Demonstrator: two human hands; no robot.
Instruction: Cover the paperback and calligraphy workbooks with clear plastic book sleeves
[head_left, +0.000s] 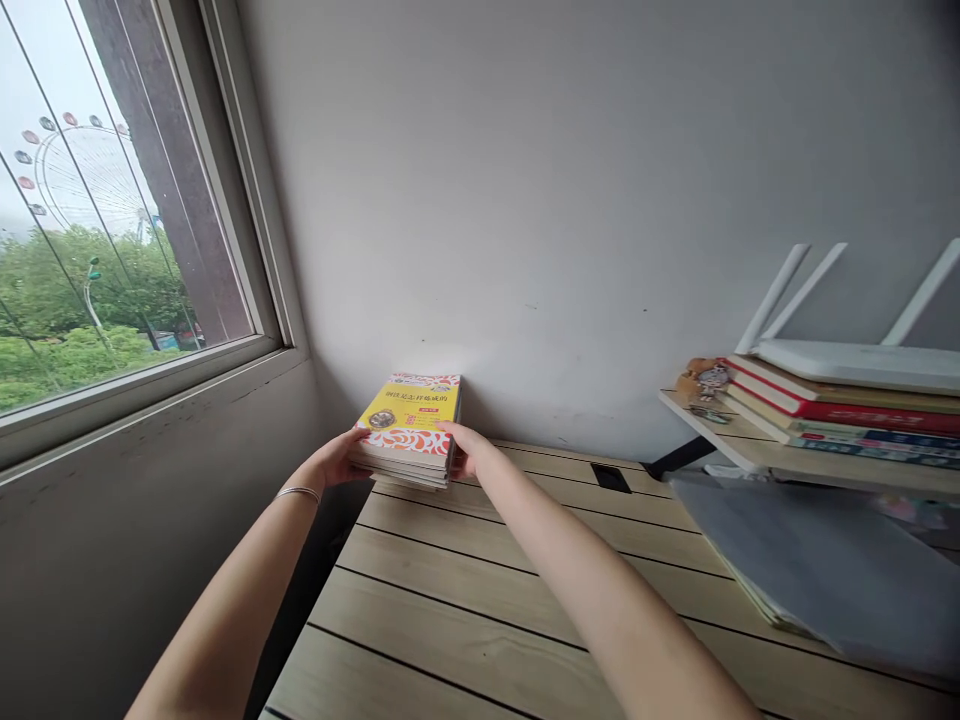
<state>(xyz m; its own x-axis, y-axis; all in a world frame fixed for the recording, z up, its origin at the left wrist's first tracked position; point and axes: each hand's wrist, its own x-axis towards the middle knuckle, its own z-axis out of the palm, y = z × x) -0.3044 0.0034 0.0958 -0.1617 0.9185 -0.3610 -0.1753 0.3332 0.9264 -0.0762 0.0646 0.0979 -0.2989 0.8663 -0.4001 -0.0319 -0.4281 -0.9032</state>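
A stack of books (pixel 409 415) is at the far left corner of the wooden desk (pixel 442 570), close to the wall. Its top cover is yellow with red and white patterned bands. My left hand (pixel 341 458) grips the stack's left side, the thumb near the cover's edge. On the right side, my right hand (pixel 463 448) clasps the same stack, with its thumb on the cover and its other fingers partly hidden. The page edges of several books face me. Whether the stack rests fully on the desk cannot be made out.
On the right, a raised shelf (pixel 750 445) carries several books (pixel 847 415), a white router (pixel 862 360) with antennas and a small figurine (pixel 709 378). Below it lies a grey folder-like sheet (pixel 817 560). A black desk insert (pixel 610 478) sits near the wall; a window (pixel 97 200) is left.
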